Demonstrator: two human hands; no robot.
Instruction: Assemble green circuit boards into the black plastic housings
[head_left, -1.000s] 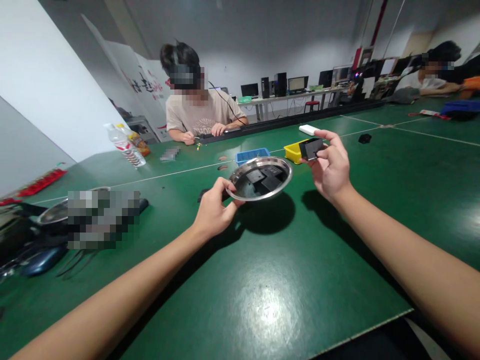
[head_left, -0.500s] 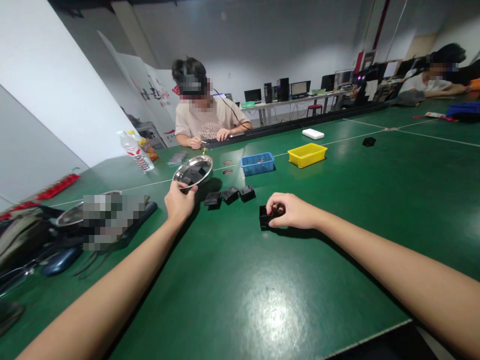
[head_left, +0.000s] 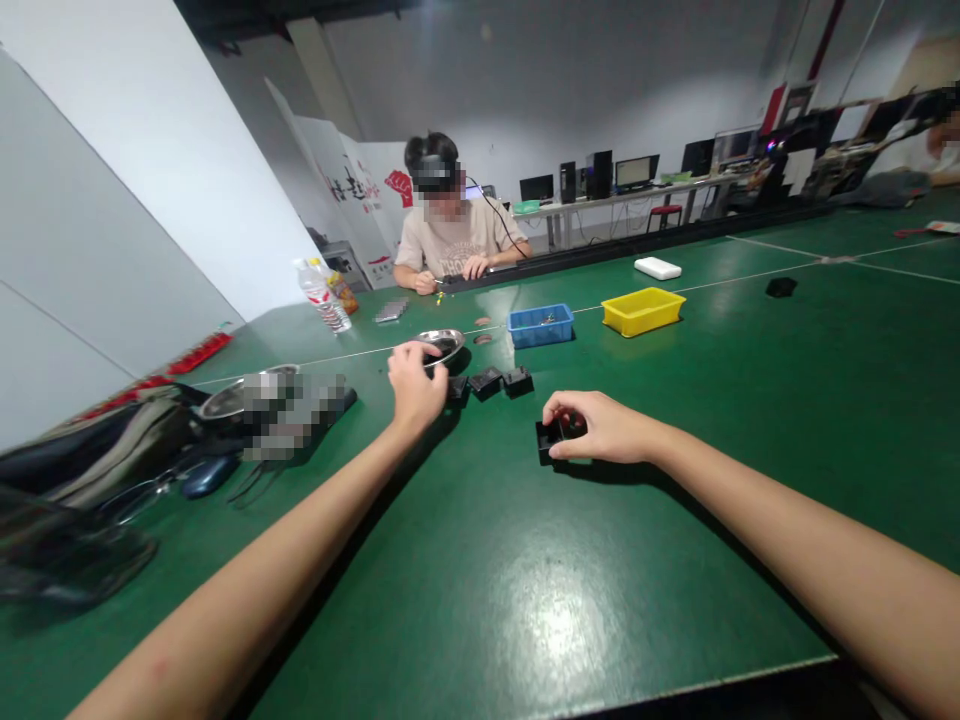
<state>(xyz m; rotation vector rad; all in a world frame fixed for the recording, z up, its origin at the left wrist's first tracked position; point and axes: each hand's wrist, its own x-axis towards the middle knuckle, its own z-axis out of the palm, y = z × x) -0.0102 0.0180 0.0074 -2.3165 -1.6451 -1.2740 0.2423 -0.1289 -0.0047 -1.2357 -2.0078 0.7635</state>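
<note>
My right hand (head_left: 592, 425) grips a small black open-topped box (head_left: 549, 445) on the green table, thumb and fingers at its right side. My left hand (head_left: 418, 382) is at the near left edge of a round metal dish (head_left: 450, 343), its fingers curved and apart, with no object visible in them. The dish lies level on the table with dark pieces inside, partly hidden by the hand. Between my hands, three black boxes stand in a row; the middle black box (head_left: 486, 381) is tilted slightly, and the left one is partly behind my hand.
Beyond the boxes stand a blue basket (head_left: 540, 327) with small parts and a yellow basket (head_left: 643, 312). A white block (head_left: 658, 268) and a black piece (head_left: 781, 287) lie farther right. A water bottle (head_left: 322, 297) and a bag (head_left: 120, 450) are left. A person (head_left: 454, 235) sits opposite.
My left hand has let go of the tilted metal dish, which now lies flat, and its fingers are over its edge. My right hand still holds the black box. The view has turned slightly left.
</note>
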